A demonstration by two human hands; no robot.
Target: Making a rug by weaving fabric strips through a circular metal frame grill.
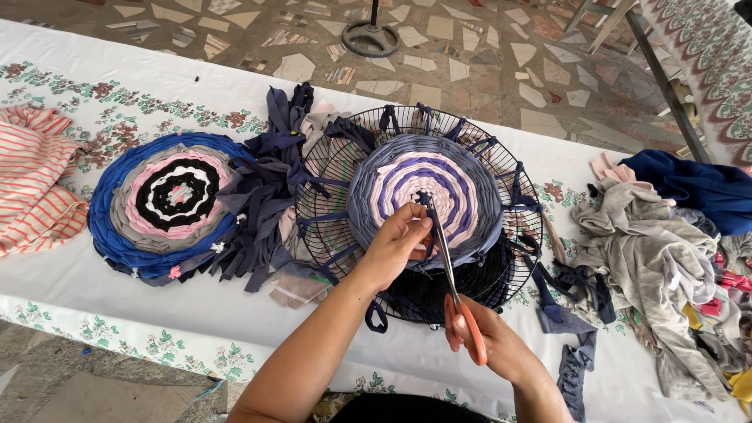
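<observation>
A round black wire grille lies on the table with a woven fabric disc of grey-blue, pink and purple rings stretched inside it. My left hand pinches the weave near the disc's lower middle. My right hand grips orange-handled scissors, whose blades point up into the disc's centre, right beside the fingers of my left hand. Dark blue fabric strips run from the disc out to the grille's rim.
A finished round woven mat in blue, grey, pink and black lies to the left, with a heap of navy strips between. Striped cloth sits far left; a pile of grey and blue garments lies right.
</observation>
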